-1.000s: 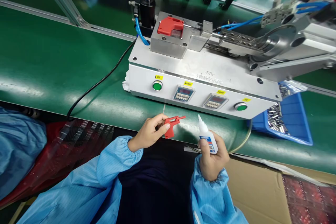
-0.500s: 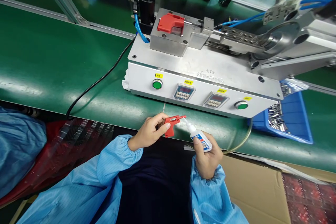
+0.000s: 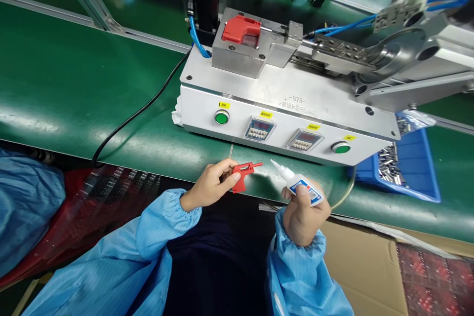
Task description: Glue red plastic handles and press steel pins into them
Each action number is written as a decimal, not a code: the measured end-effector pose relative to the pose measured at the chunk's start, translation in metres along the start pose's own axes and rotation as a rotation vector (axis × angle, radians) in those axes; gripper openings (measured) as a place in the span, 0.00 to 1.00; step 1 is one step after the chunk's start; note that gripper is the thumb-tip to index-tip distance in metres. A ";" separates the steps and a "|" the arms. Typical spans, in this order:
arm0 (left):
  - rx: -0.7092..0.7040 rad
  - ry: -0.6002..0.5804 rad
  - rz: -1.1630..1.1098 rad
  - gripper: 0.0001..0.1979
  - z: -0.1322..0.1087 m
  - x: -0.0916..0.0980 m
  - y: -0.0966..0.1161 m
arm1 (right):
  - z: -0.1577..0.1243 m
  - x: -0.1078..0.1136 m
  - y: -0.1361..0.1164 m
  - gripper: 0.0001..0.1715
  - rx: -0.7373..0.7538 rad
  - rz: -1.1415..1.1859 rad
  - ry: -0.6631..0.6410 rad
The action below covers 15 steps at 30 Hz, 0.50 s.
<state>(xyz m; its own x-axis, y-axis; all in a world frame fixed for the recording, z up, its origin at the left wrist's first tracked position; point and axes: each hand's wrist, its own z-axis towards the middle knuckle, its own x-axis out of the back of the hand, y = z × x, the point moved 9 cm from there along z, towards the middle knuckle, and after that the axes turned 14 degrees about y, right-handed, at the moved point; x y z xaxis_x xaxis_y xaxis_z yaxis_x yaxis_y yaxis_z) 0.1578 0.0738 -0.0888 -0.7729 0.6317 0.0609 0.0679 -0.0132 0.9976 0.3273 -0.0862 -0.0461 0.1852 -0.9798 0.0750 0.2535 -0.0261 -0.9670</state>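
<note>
A red gun-shaped plastic part (image 3: 240, 180) is pinched between the thumb and fingers of my left hand (image 3: 212, 185), its thin tip pointing right. My right hand (image 3: 305, 212) is closed round a white glue bottle (image 3: 306, 189) with a blue label. The bottle's nozzle points up and left, a short gap to the right of the red part's tip. Behind both hands stands a white machine (image 3: 283, 133) with green buttons and two small displays. Another red part (image 3: 239, 29) sits in the metal block on top of it.
A blue bin (image 3: 424, 170) of metal pieces is at the right of the machine. A black cable (image 3: 140, 108) curves over the green table (image 3: 74, 84) on the left. Cardboard (image 3: 363, 266) and packed red parts (image 3: 433, 276) lie at the lower right.
My right hand has moved right with the glue bottle, and the nozzle has come away from the red part's tip. My left hand has hardly moved.
</note>
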 end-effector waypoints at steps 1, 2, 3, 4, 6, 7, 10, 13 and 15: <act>0.001 0.001 0.002 0.12 0.000 0.000 0.000 | 0.000 -0.002 0.000 0.21 0.005 0.013 -0.003; 0.002 0.002 0.002 0.12 0.000 0.001 -0.001 | -0.001 -0.004 -0.001 0.20 0.015 0.010 -0.015; 0.002 0.001 0.002 0.11 -0.001 0.001 -0.001 | -0.002 -0.006 -0.002 0.20 0.028 -0.005 -0.026; 0.001 0.000 0.002 0.11 -0.001 0.001 -0.001 | -0.004 -0.007 -0.003 0.20 0.042 -0.029 -0.033; 0.000 -0.002 0.003 0.11 -0.001 0.002 0.000 | -0.007 -0.006 -0.005 0.22 0.071 -0.088 -0.032; 0.000 0.000 0.004 0.11 -0.001 0.002 0.000 | -0.008 -0.006 -0.006 0.23 0.084 -0.116 -0.029; 0.000 0.004 0.012 0.11 -0.001 0.002 0.000 | -0.009 -0.003 -0.008 0.24 0.106 -0.161 -0.028; 0.000 -0.003 0.017 0.11 -0.001 0.000 0.000 | -0.008 -0.002 -0.009 0.23 0.108 -0.166 -0.034; 0.001 -0.002 0.016 0.11 -0.001 0.000 0.000 | -0.007 -0.002 -0.010 0.23 0.109 -0.167 -0.043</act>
<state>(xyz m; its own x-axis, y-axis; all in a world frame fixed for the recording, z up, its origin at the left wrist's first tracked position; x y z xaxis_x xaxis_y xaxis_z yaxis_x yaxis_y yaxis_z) 0.1571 0.0733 -0.0889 -0.7702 0.6331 0.0770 0.0810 -0.0227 0.9965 0.3177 -0.0855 -0.0382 0.1720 -0.9542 0.2447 0.3847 -0.1636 -0.9084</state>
